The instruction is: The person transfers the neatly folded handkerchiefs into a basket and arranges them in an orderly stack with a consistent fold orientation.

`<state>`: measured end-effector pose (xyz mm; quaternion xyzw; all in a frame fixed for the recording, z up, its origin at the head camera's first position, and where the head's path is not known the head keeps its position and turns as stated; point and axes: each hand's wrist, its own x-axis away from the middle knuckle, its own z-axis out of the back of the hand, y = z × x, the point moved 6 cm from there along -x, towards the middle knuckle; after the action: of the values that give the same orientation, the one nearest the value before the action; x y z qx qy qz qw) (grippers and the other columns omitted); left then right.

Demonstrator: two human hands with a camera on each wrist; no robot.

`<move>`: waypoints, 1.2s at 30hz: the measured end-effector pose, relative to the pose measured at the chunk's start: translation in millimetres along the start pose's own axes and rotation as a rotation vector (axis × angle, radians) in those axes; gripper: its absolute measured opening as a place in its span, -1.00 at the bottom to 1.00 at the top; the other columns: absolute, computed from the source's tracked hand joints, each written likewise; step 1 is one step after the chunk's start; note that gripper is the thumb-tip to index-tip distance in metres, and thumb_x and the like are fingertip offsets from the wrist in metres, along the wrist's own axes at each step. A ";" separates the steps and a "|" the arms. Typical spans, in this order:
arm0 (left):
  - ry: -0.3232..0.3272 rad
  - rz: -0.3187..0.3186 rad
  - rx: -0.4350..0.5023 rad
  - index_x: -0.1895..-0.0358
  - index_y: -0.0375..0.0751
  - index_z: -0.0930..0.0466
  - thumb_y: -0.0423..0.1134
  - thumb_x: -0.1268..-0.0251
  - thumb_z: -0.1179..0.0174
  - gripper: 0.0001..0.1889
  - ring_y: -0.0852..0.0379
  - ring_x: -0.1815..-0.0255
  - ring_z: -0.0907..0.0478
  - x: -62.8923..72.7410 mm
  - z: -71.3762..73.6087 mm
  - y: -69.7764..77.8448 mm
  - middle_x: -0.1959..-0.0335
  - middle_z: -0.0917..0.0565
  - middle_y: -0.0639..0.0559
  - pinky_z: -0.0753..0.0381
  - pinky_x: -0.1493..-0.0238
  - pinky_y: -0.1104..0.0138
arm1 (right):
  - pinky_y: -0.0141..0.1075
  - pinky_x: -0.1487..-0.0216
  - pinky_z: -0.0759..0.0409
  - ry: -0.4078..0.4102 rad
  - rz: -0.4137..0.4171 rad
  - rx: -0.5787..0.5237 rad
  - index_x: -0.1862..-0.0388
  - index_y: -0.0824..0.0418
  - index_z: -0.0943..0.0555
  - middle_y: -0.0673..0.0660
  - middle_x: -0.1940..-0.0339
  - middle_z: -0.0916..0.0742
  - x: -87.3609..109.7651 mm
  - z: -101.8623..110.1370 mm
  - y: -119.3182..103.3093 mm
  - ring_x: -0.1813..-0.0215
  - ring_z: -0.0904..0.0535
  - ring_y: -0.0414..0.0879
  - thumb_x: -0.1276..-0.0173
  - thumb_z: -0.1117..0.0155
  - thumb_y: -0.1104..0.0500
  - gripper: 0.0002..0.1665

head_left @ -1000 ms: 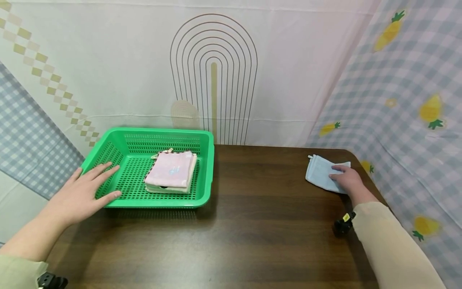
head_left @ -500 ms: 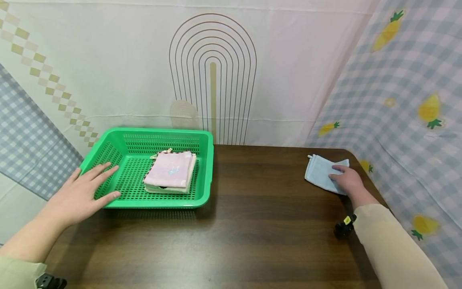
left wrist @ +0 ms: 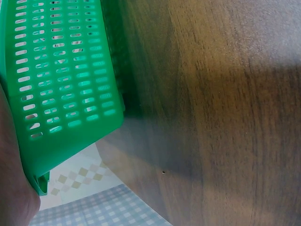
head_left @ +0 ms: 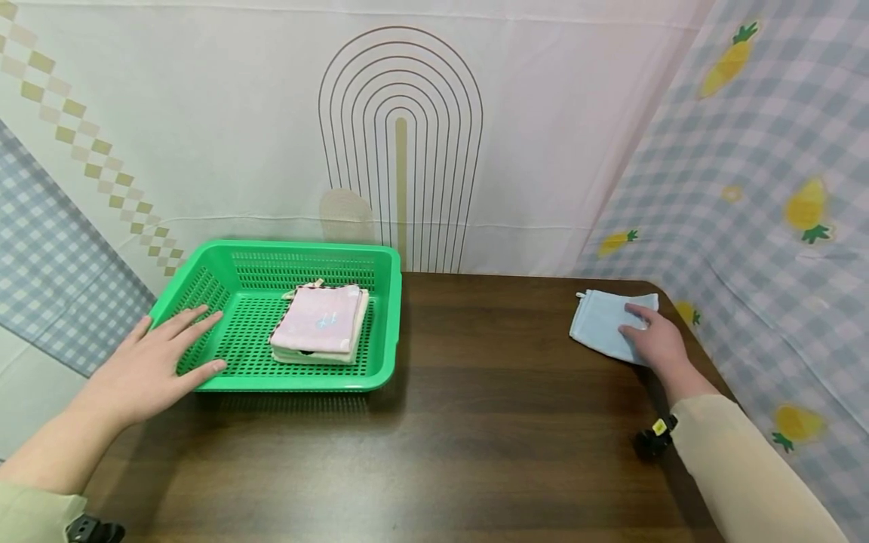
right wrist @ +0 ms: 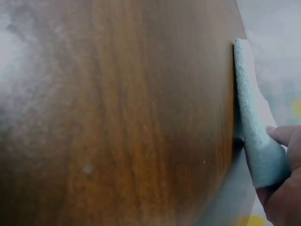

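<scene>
A folded light blue towel with a small loop at its far left corner lies at the right end of the table. My right hand grips its near right side; in the right wrist view the thumb rests on top of the towel and part of the hand shows beneath its edge. My left hand rests with spread, straight fingers over the left rim of a green plastic basket. Inside the basket, a pink folded towel tops a small stack with a cream one under it.
The dark wooden table spans the space between basket and blue towel. A white patterned cloth hangs behind it. Blue checked cloth with pineapple prints borders the right side, and more checked cloth hangs at the left.
The blue towel has shifted and turned slightly, its left edge a little further left. My right hand and wrist have moved slightly. My left hand, the basket and the stack stay put.
</scene>
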<state>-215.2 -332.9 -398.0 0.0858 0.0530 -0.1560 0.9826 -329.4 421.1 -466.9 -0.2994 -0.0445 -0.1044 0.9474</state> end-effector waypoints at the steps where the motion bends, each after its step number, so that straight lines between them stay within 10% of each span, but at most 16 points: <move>1: -0.001 0.001 -0.001 -0.60 0.06 -0.04 0.22 -0.34 -0.17 -0.15 -0.34 -0.46 -0.18 0.1 0.2 0.1 -0.52 -0.18 -0.25 0.60 -0.52 -0.02 | 0.33 -0.37 -0.16 0.009 0.009 -0.005 -0.57 0.20 -0.19 0.43 -0.54 -0.19 0.7 0.4 -0.7 -0.51 -0.05 0.44 -0.53 -0.10 -0.05 -0.25; 36: 0.004 -0.007 -0.001 -0.60 0.05 -0.03 0.21 -0.34 -0.18 -0.14 -0.35 -0.44 -0.20 0.7 -0.7 0.1 -0.52 -0.18 -0.26 0.60 -0.51 -0.03 | 0.28 -0.41 -0.16 0.156 0.083 -0.199 -0.58 0.02 -0.22 0.30 -0.52 -0.33 25.9 4.4 -29.0 -0.53 -0.10 0.34 -0.49 -0.12 -0.16 -0.23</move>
<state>-214.5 -332.9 -398.7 0.0853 0.0555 -0.1591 0.9820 -310.8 396.1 -443.4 -0.3843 0.0524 -0.0918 0.9171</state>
